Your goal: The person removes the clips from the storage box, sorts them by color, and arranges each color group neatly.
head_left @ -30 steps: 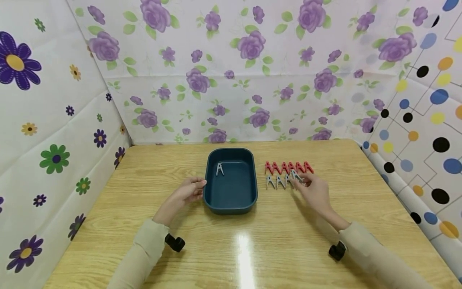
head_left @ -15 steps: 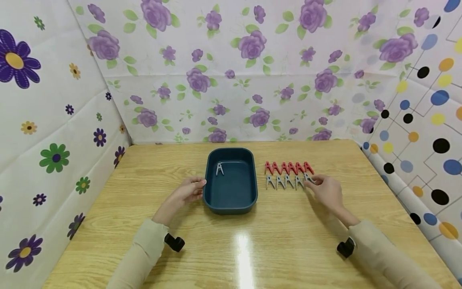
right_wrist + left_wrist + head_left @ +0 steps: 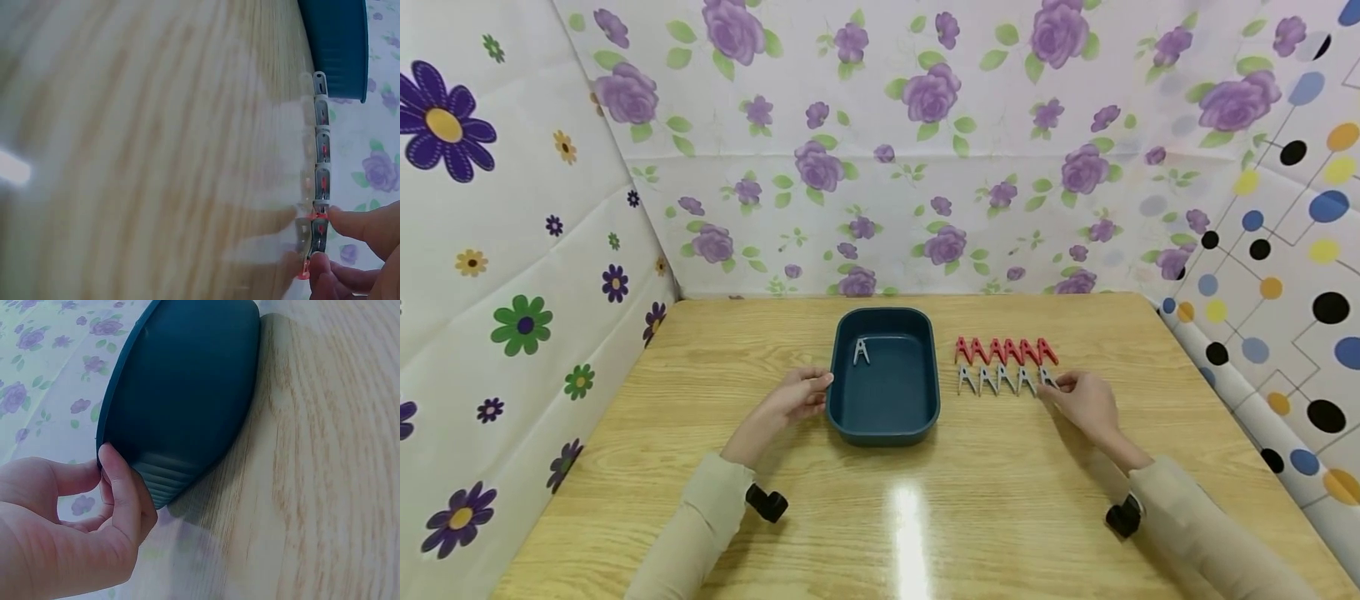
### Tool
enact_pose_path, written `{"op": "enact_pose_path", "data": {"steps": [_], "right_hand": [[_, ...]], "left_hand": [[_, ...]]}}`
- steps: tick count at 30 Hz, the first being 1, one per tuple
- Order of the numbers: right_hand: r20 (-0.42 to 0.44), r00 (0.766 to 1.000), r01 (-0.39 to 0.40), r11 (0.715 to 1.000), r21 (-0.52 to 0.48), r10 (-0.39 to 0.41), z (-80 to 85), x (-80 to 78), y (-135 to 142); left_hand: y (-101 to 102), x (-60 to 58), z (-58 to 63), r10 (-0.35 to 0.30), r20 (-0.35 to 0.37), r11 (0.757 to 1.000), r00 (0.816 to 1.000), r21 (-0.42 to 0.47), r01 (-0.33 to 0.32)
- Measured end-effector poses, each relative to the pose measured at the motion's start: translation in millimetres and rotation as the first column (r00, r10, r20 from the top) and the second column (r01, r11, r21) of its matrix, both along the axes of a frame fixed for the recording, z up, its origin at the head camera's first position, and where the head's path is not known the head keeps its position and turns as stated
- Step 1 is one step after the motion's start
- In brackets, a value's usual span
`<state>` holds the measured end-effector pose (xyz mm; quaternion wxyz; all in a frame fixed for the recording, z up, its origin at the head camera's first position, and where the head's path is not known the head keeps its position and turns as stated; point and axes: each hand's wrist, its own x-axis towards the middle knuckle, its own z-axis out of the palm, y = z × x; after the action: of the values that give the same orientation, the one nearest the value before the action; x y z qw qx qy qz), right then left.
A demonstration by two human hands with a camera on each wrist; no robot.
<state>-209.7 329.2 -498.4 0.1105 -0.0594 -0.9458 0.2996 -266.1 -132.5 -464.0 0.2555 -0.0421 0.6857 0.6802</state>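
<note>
My left hand (image 3: 793, 396) pinches the left wall of a dark teal plastic bin (image 3: 887, 404), with the thumb at its rim (image 3: 102, 447) in the left wrist view. One grey clothespin (image 3: 861, 351) lies inside, near the far left corner. To the right of the bin, several grey clothespins (image 3: 987, 380) form a row, with several red clothespins (image 3: 996, 350) lined up just behind. At the right end of the grey row, my right hand (image 3: 1086, 407) holds the last clothespin (image 3: 319, 234) between thumb and fingers; it is partly covered by the fingertips.
A wooden table (image 3: 850, 508) carries everything, with a bright reflection near the front. Flowered cloth (image 3: 820, 217) hangs behind, and a dotted cloth (image 3: 1285, 333) borders the right side. Each wrist bears a small black camera (image 3: 766, 503).
My right hand has moved right along the grey row, leaving one clothespin standing in line and reaching the end one. My left hand stays at the bin. The head view has shifted slightly.
</note>
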Motion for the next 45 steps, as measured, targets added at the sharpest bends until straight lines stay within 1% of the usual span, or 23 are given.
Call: {"op": "enact_pose_path", "data": {"steps": [3, 8, 12, 17, 21, 25, 32, 34, 39, 42, 45], "right_hand": [[-0.005, 1.0, 0.012, 1.0, 0.005, -0.012, 3.4, 0.2, -2], [-0.029, 0.999, 0.031, 1.0, 0.006, -0.03, 14.2, -4.6, -7], [-0.06, 0.998, 0.01, 1.0, -0.001, -0.01, 18.7, -11.4, -15], [-0.098, 0.994, -0.039, 0.999, -0.017, 0.037, 20.4, -23.1, -31], [-0.119, 0.989, -0.091, 0.995, -0.033, 0.086, 22.1, -28.2, -47], [-0.122, 0.984, -0.133, 0.991, -0.028, 0.128, 25.5, -33.2, -64], [-0.128, 0.974, -0.193, 0.981, -0.024, 0.188, 35.7, -48.5, -93], [-0.117, 0.97, -0.217, 0.976, -0.022, 0.213, 39.2, -52.1, -98], [-0.047, 0.957, -0.288, 0.956, -0.05, 0.286, 51.3, -56.1, -111], [-0.038, 0.951, -0.309, 0.95, -0.039, 0.308, 60.4, -57.9, -119], [-0.049, 0.946, -0.321, 0.947, -0.019, 0.32, 67.9, -60.8, -127]], "left_hand": [[0, 1.2, 1.0, 0.004, 0.0, 1.0, 1.0, 0.002, -0.004], [0, 1.1, 0.2, 0.008, -0.006, 1.0, 1.0, 0.001, -0.008], [0, -0.2, -1.7, 0.011, 0.0, 1.0, 1.0, -0.001, -0.011], [0, -1.5, -1.5, 0.023, 0.002, 1.0, 1.0, -0.006, -0.023], [0, -1.9, -1.2, 0.017, 0.001, 1.0, 1.0, -0.001, -0.017], [0, -2.0, -2.1, 0.012, 0.002, 1.0, 1.0, 0.001, -0.012], [-1, -2.3, -2.0, 0.027, 0.003, 0.999, 1.0, -0.019, -0.027], [-1, -2.4, -1.3, 0.03, 0.008, 0.999, 1.0, -0.02, -0.03], [1, -0.8, 1.0, 0.04, 0.019, 0.999, 0.999, -0.032, -0.039], [1, 0.4, 1.8, 0.044, 0.016, 0.998, 0.999, -0.035, -0.044], [1, 1.1, 2.3, 0.042, 0.011, 0.999, 0.999, -0.029, -0.041]]}}
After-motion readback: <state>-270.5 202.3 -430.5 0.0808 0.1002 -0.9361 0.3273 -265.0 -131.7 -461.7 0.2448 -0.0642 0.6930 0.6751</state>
